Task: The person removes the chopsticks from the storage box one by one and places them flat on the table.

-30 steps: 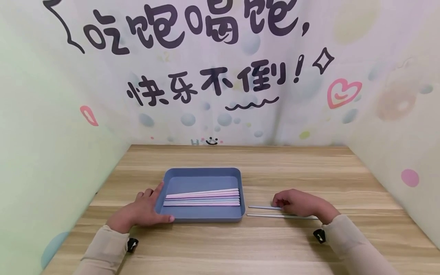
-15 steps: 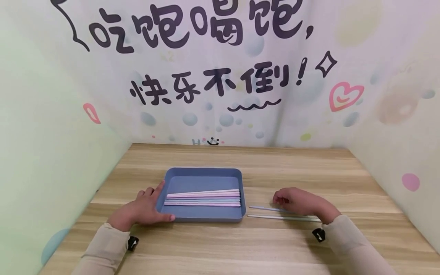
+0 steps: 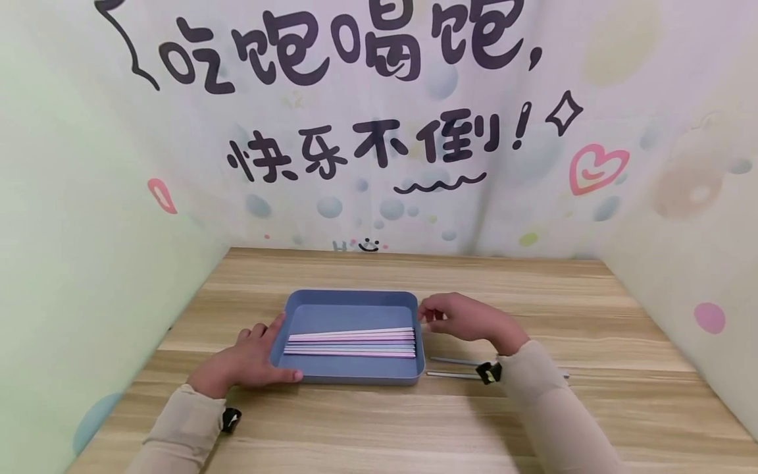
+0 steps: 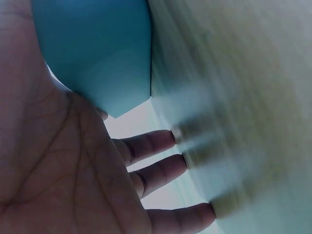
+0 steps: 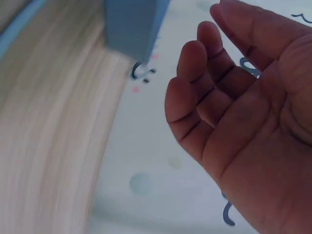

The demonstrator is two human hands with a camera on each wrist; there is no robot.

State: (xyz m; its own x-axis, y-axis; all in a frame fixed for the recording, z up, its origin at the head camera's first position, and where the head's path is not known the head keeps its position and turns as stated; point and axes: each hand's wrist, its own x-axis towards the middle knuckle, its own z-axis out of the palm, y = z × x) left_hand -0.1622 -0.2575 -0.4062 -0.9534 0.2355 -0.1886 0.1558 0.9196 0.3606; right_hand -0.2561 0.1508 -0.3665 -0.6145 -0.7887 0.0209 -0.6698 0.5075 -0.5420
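A blue tray point(image 3: 349, 315) lies on the wooden table, holding a row of several pink, white and pale blue chopsticks point(image 3: 355, 343). My left hand point(image 3: 249, 361) rests against its left side, thumb at the front edge and index finger along the left wall. In the left wrist view the other fingers point(image 4: 161, 174) stretch out straight beside the tray. Just off the tray's right rim is my right hand point(image 3: 464, 317); its fingers point(image 5: 192, 61) curl loosely around nothing. A bluish chopstick point(image 3: 453, 360) and a pale chopstick point(image 3: 451, 375) lie right of the tray, partly hidden beneath the right forearm.
Behind the wooden table point(image 3: 533, 283) hangs a white printed backdrop point(image 3: 331, 138) with large black lettering. Pale side walls stand at left point(image 3: 71, 263) and right point(image 3: 705, 250).
My right hand has left the two loose chopsticks and moved leftward and away from me to the tray's right rim. My left hand has stayed at the tray.
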